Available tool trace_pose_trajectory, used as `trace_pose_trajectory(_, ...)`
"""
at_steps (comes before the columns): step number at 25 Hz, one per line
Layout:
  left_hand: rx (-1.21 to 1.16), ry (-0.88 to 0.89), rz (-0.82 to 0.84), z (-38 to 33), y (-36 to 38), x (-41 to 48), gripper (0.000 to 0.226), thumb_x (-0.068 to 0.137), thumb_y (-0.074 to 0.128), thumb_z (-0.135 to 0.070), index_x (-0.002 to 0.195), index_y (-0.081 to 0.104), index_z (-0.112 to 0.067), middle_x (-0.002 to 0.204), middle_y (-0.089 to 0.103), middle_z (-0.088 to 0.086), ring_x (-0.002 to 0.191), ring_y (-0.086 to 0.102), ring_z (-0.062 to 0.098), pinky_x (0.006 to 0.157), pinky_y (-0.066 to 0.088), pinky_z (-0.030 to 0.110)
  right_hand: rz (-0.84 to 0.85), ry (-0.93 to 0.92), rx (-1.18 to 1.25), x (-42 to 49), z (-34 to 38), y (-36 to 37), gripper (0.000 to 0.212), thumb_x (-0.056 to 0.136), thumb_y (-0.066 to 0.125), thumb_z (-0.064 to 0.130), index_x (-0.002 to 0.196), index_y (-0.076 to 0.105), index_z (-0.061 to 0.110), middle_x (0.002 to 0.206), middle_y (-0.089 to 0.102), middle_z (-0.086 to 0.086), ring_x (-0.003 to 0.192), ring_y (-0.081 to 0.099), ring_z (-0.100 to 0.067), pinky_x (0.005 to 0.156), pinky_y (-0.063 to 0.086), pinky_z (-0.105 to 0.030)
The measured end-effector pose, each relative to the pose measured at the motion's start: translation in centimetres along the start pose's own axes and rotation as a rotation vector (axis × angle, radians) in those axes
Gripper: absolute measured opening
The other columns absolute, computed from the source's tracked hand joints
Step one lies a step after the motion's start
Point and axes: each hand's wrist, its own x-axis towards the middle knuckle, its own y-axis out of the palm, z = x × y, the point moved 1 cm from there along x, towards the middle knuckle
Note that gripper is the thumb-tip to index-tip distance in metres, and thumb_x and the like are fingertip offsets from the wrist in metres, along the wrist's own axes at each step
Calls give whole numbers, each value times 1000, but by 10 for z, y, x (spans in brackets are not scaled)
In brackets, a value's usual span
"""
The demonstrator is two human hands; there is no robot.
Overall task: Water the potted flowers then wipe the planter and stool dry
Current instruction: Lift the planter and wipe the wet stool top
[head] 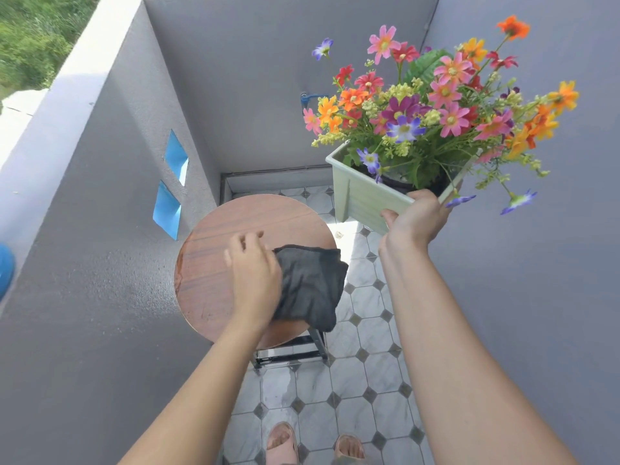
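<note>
A round wooden stool stands on the tiled floor below me. My left hand presses a dark grey cloth flat onto the stool's right half; the fingers are blurred. My right hand grips the near rim of a pale green rectangular planter and holds it tilted in the air, up and to the right of the stool. The planter is full of pink, orange, red and purple flowers. A darker wet patch shows at the stool's left edge.
Grey walls close in on the left, back and right. A blue tap sticks out of the back wall. The floor has white octagonal tiles with wet patches. My sandalled feet are at the bottom. A blue object sits at the left edge.
</note>
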Motion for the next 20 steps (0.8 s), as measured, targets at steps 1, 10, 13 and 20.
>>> trace_pose_trajectory(1, 11, 123, 63, -6, 12, -13, 37, 94, 38, -13, 125, 52, 2, 131, 49, 25, 121, 43, 38, 104, 31, 41, -3, 8, -2, 0, -2, 1, 66, 84, 43, 1, 146, 31, 19, 139, 35, -1, 104, 40, -28, 87, 54, -40)
trace_pose_trajectory(10, 559, 326, 547, 43, 43, -51, 58, 87, -1, -63, 144, -1, -51, 159, -9, -7, 145, -16, 28, 106, 3, 69, 9, -19, -16, 10, -3, 0, 63, 84, 42, 1, 145, 34, 18, 144, 36, -2, 69, 47, -17, 89, 54, -40)
trace_pose_trajectory(13, 608, 147, 502, 78, 15, -53, 61, 83, -8, -67, 141, -12, -48, 152, -19, -13, 144, -18, 23, 109, 2, 64, 0, -28, -30, 22, -5, -4, 62, 81, 44, 2, 141, 40, 16, 142, 41, -7, 77, 49, -19, 80, 55, -39)
trace_pose_trajectory(20, 491, -202, 356, 92, 3, 14, 59, 91, 21, -63, 146, 5, -49, 160, -7, -7, 145, -14, 27, 110, -1, 64, -9, -30, -12, 38, -4, -10, 55, 79, 45, 2, 133, 45, 12, 142, 37, -7, 104, 38, -24, 63, 58, -31)
